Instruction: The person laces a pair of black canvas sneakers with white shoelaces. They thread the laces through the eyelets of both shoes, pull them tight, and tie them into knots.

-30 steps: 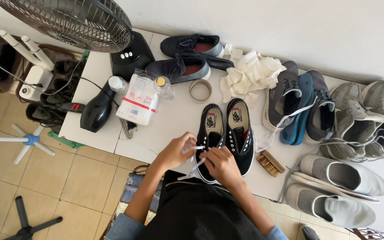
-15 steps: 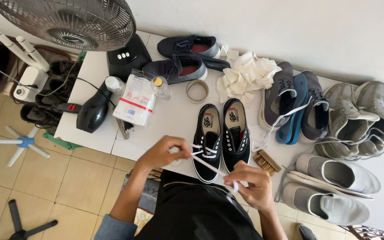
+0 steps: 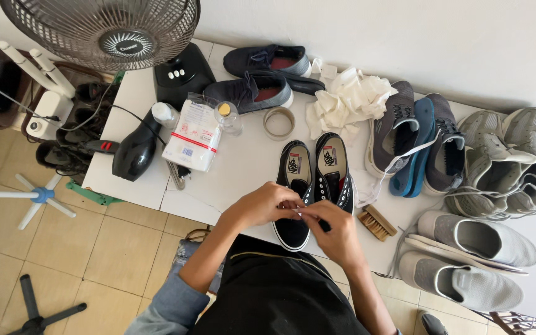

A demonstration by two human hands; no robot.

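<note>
Your hands have come back together over the black shoes [image 3: 314, 180] on the table [image 3: 243, 167]; half a second ago they were spread, drawing the lace [image 3: 301, 211] out. Left hand [image 3: 268, 203] and right hand [image 3: 336, 231] both pinch the lace above the left shoe. In my judgement, threading continues.

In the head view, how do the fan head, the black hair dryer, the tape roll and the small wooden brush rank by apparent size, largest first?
1. Fan head, though it is nearest the camera, which enlarges it.
2. Black hair dryer.
3. Tape roll and small wooden brush: too alike to rank.
</note>
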